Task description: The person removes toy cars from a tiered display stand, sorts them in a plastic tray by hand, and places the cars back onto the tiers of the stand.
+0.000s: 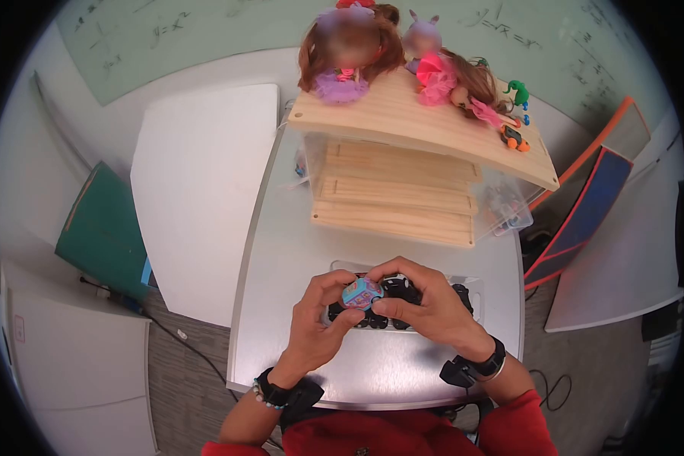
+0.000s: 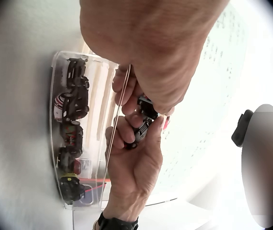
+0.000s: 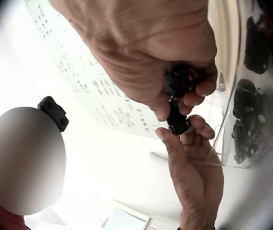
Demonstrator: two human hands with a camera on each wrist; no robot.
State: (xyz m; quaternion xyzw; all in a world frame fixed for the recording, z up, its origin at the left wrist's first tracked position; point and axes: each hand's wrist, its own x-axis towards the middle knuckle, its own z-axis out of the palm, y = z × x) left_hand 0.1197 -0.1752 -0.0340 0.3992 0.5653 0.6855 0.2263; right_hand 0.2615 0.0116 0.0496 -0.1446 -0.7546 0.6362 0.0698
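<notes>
Between both hands is a small toy car, light blue with pink and purple markings on top [image 1: 361, 295]; its dark underside [image 2: 147, 108] shows in the left wrist view. My left hand [image 1: 317, 319] pinches one end with thumb and fingers. The opposite end is gripped by my right hand [image 1: 433, 308], the thumb nearest me and the fingers over the far side. Below the hands stands a clear plastic box [image 2: 51, 129] holding several dark toy cars [image 3: 245, 100] in a row. The hands hide part of the box in the head view.
A wooden shelf [image 1: 395, 224] with clear side panels stands at the back of the grey table [image 1: 281, 251]. Two dolls [image 1: 342, 87] and small colourful toys [image 1: 515, 137] sit on its top board. A white panel [image 1: 205, 197] is at the left.
</notes>
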